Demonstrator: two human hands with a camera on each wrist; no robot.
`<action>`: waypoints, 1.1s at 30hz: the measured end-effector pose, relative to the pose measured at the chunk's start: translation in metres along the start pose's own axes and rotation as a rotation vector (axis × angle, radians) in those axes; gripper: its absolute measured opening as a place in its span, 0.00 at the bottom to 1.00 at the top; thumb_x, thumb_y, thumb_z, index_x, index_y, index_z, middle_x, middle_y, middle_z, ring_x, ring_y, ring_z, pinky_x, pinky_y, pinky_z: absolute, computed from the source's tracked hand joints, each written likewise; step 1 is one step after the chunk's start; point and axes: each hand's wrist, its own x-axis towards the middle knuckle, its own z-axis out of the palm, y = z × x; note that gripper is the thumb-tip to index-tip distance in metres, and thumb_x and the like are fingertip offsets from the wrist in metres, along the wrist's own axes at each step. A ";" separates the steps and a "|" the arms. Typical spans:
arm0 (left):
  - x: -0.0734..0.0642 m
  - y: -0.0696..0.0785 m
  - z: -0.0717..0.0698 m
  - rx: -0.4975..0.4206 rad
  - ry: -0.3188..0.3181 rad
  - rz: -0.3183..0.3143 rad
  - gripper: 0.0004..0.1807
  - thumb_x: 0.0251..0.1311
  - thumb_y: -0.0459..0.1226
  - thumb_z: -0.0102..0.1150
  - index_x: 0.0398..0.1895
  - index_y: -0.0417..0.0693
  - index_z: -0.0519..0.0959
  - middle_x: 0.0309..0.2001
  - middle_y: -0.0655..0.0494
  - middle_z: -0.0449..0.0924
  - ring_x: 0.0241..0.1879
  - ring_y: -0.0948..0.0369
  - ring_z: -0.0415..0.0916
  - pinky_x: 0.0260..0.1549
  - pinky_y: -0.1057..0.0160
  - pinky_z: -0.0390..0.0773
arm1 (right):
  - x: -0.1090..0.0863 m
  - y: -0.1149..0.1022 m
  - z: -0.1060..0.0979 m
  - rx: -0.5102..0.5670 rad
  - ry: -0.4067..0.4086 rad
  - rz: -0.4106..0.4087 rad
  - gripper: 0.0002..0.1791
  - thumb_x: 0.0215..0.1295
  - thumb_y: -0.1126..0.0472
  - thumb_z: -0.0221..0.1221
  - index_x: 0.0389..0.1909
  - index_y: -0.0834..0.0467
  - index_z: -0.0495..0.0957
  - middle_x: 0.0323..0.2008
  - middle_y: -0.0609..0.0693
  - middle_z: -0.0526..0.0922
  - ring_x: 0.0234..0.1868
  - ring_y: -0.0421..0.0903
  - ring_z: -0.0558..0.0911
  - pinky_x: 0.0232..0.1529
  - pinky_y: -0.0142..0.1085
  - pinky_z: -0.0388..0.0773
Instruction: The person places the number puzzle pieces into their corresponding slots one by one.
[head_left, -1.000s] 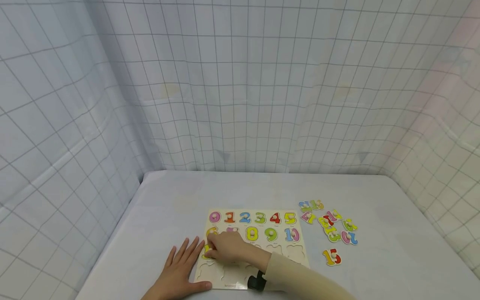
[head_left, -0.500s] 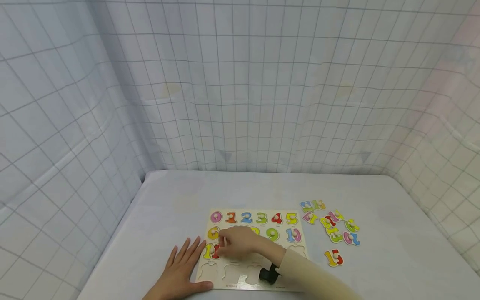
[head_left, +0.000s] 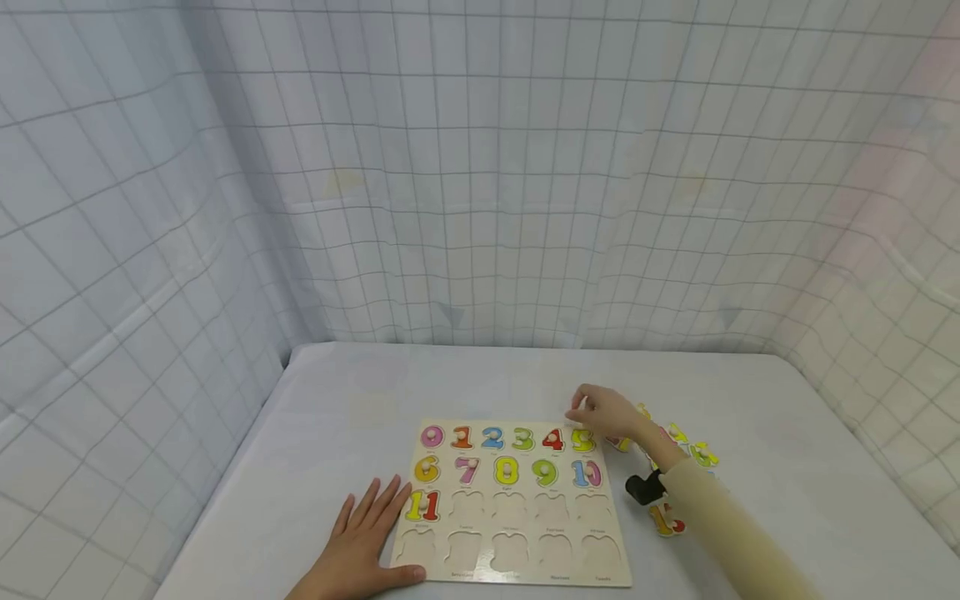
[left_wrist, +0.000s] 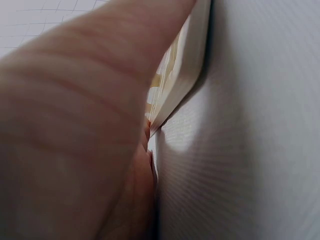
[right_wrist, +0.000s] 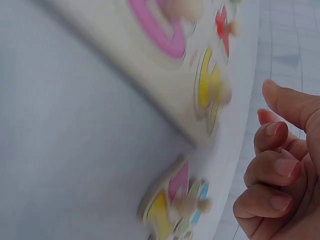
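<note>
A wooden number puzzle board (head_left: 487, 521) lies on the white table, with knobbed pieces from 0 to 11 in its upper slots. The yellow and red 11 piece (head_left: 423, 506) sits at the left of the third row. My left hand (head_left: 356, 542) lies flat, fingers spread, along the board's left edge, thumb at the near corner. My right hand (head_left: 611, 412) is above the table by the far right corner, fingers loosely bent and nothing in them. In the right wrist view, the yellow 5 piece (right_wrist: 205, 85) and a loose pink and yellow piece (right_wrist: 160, 215) show beside it.
Several loose number pieces, such as a green and yellow one (head_left: 703, 454), lie right of the board, partly hidden by the right arm. A 15 piece (head_left: 666, 519) lies closer, under the sleeve. Grid-patterned white curtains (head_left: 465, 208) enclose the table (head_left: 345, 400).
My right hand has let go of the 11 piece, which stays in its slot, and has swung right and away to the board's far right corner. My left hand stays put.
</note>
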 end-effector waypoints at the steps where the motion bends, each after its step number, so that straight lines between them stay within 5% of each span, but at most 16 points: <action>1: 0.000 0.000 0.000 0.002 0.002 -0.003 0.64 0.34 0.77 0.55 0.74 0.51 0.54 0.74 0.52 0.49 0.72 0.48 0.39 0.64 0.40 0.35 | -0.001 0.008 -0.005 -0.009 0.002 0.055 0.11 0.65 0.50 0.60 0.38 0.54 0.75 0.23 0.47 0.73 0.17 0.42 0.71 0.17 0.34 0.69; 10: -0.003 0.002 -0.001 -0.029 0.016 -0.001 0.64 0.35 0.75 0.57 0.74 0.50 0.55 0.73 0.51 0.50 0.72 0.47 0.39 0.64 0.40 0.35 | -0.013 0.039 -0.023 -0.077 -0.029 0.182 0.12 0.65 0.52 0.60 0.41 0.56 0.75 0.27 0.49 0.74 0.24 0.45 0.73 0.25 0.37 0.70; 25: -0.002 0.000 -0.002 0.000 0.022 0.021 0.63 0.37 0.75 0.55 0.74 0.50 0.54 0.74 0.52 0.49 0.72 0.48 0.38 0.64 0.41 0.34 | -0.021 0.052 -0.025 -0.007 -0.030 0.129 0.06 0.69 0.58 0.56 0.41 0.55 0.73 0.22 0.48 0.74 0.18 0.44 0.69 0.19 0.36 0.67; 33: -0.003 0.002 -0.003 0.001 0.007 0.021 0.63 0.37 0.75 0.55 0.74 0.50 0.54 0.73 0.50 0.49 0.72 0.47 0.38 0.64 0.40 0.35 | -0.019 0.057 -0.025 -0.088 -0.021 0.077 0.10 0.67 0.55 0.58 0.38 0.58 0.74 0.26 0.47 0.75 0.22 0.44 0.72 0.21 0.37 0.71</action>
